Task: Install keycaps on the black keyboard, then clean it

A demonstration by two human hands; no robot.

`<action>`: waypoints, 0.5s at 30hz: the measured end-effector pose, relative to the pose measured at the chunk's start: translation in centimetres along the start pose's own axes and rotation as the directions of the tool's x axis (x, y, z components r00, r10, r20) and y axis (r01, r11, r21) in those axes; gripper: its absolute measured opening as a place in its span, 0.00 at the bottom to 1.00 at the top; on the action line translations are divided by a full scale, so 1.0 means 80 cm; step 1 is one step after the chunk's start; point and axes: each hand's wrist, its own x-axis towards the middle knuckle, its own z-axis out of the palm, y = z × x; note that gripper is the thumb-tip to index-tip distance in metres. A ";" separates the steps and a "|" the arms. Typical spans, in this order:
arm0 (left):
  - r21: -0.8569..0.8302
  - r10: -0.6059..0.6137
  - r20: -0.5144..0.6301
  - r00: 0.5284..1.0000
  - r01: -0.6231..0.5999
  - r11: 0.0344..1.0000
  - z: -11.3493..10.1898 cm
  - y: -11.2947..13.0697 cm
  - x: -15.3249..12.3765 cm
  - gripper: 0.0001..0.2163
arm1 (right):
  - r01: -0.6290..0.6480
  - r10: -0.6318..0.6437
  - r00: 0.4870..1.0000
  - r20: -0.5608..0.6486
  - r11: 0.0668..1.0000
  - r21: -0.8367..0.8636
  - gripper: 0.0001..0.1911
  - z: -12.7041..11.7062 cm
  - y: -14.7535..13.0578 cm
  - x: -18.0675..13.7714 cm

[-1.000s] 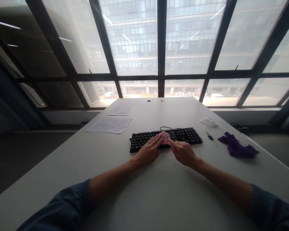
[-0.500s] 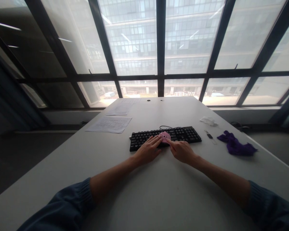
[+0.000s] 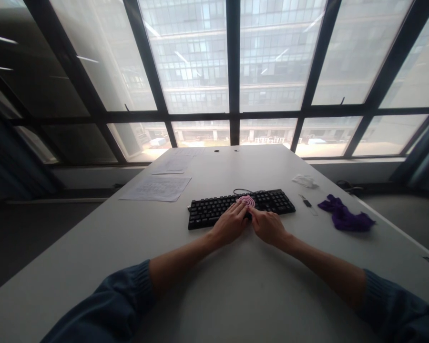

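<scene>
A black keyboard [image 3: 214, 212] lies across the middle of a white table [image 3: 236, 286]. A round pink disc with ring markings [image 3: 247, 200] rests on its keys. My left hand [image 3: 230, 224] and my right hand [image 3: 269, 226] meet at the keyboard's front edge, their fingertips pinched on the near rim of the pink disc. Both forearms stretch forward over the tabletop, sleeves pushed up.
Printed sheets [image 3: 157, 188] and more paper [image 3: 173, 164] lie at the far left. On the right sit a crumpled white tissue [image 3: 303, 180], a small dark tool [image 3: 306, 202] and a purple cloth [image 3: 345, 217]. Tall windows stand behind the table's far edge.
My left hand has slid right and closed in beside the right hand at the pink disc. The view has shifted slightly.
</scene>
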 end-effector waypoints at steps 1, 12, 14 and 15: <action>-0.011 0.020 0.005 1.000 -0.020 1.000 -0.002 -0.001 0.002 0.23 | -0.004 0.004 1.000 0.003 1.000 0.007 0.24 0.000 0.000 0.000; -0.031 0.042 -0.037 0.998 -0.043 0.999 0.014 0.003 0.010 0.25 | -0.063 0.065 0.997 -0.051 0.997 0.049 0.24 0.004 0.012 -0.011; -0.050 0.064 -0.026 0.998 -0.066 0.997 0.012 0.001 0.010 0.24 | -0.068 0.068 0.998 -0.011 0.997 0.042 0.25 0.004 0.008 -0.016; -0.059 0.067 -0.024 0.997 -0.069 0.996 0.011 0.000 0.010 0.23 | -0.070 0.070 0.998 0.005 0.997 0.037 0.26 0.005 0.005 -0.017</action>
